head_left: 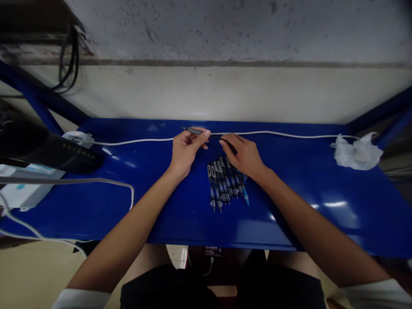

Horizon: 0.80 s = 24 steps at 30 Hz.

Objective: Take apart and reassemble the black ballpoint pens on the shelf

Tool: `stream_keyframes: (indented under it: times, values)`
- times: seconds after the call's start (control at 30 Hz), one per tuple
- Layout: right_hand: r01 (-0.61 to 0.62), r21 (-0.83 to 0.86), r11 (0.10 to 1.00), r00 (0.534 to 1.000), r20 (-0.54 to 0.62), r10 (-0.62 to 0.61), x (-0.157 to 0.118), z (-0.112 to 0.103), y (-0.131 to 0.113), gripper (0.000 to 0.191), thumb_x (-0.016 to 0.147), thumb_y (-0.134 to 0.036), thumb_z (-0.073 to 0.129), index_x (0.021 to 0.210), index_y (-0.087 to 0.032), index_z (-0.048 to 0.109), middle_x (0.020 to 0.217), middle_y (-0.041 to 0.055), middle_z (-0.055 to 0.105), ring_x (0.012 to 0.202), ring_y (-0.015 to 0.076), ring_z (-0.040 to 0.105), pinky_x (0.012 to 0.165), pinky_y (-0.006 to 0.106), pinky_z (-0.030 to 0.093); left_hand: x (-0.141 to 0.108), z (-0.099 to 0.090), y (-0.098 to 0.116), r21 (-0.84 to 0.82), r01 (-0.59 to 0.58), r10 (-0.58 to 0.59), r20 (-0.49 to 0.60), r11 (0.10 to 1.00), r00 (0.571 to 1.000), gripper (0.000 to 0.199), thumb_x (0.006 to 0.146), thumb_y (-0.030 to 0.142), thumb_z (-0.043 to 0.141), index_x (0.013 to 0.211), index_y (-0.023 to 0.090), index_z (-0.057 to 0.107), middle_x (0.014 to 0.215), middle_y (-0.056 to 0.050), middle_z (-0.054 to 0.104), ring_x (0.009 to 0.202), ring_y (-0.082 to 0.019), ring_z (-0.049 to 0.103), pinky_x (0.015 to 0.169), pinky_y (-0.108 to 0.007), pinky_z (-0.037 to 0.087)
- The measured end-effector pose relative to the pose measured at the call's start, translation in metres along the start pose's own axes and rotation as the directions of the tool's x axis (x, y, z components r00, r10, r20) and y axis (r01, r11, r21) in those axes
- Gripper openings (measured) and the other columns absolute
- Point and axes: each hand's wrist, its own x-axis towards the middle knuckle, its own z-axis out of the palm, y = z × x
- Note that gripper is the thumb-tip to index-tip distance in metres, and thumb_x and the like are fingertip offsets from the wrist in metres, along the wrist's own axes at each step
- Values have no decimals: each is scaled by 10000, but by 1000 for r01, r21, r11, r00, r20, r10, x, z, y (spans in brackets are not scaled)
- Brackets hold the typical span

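My left hand (186,150) is closed around a pen (194,130) with a grey grip, its dark tip pointing left, just above the blue shelf. My right hand (243,152) is closed, thumb and fingers pinching a thin dark stick (216,137). The stick runs toward the left fingers; whether it joins the pen there, I cannot tell. Below and between the hands lies a row of pens (222,182), side by side, with clear barrels and grey clips. A light blue pen end (246,198) shows at the row's right side, partly hidden near my right hand.
A white cable (138,140) crosses the back of the blue shelf (180,214). A crumpled white plastic bag (357,152) lies at the right end. At the left are a black cylinder (64,150), a white box (28,189) and loose cables (96,180).
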Motion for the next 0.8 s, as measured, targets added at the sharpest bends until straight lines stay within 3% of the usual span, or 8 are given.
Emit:
stream_keyframes:
  times: [0.2, 0.43, 0.6, 0.8]
  values:
    - [-31, 147, 989, 999, 14, 29, -3, 6, 8, 210, 1113, -423, 615, 1211, -245, 565, 947, 37, 738, 747, 183, 674, 685, 332, 503, -4, 5, 1, 99, 0, -10, 101, 995, 995, 194, 817, 377, 974, 911, 243, 869, 870, -42, 801, 677, -134, 656, 649, -294, 604]
    - [66, 189, 980, 998, 1, -68, -3, 4, 7, 74, 1142, -340, 545, 1150, -268, 560, 1103, 75, 718, 952, 219, 701, 830, 374, 556, -6, 4, 0, 124, -4, -14, 148, 992, 989, 213, 780, 357, 1002, 928, 261, 884, 810, -28, 788, 677, -144, 661, 648, -298, 585]
    - [91, 114, 989, 996, -20, -89, -2, 1, 3, 133, 1169, -367, 521, 1182, -265, 606, 1083, 70, 740, 947, 222, 721, 809, 365, 556, -6, 3, 3, 73, 18, -28, 146, 997, 989, 225, 772, 347, 1013, 939, 250, 897, 821, -32, 799, 680, -126, 652, 667, -276, 568]
    - [138, 168, 976, 989, -84, -125, -3, 6, 2, 51, 1144, -309, 576, 1164, -262, 571, 1061, 59, 711, 887, 201, 694, 768, 353, 559, -7, 4, 2, 53, 51, -58, 142, 997, 988, 241, 753, 344, 1022, 944, 258, 902, 835, -27, 802, 693, -125, 654, 691, -281, 575]
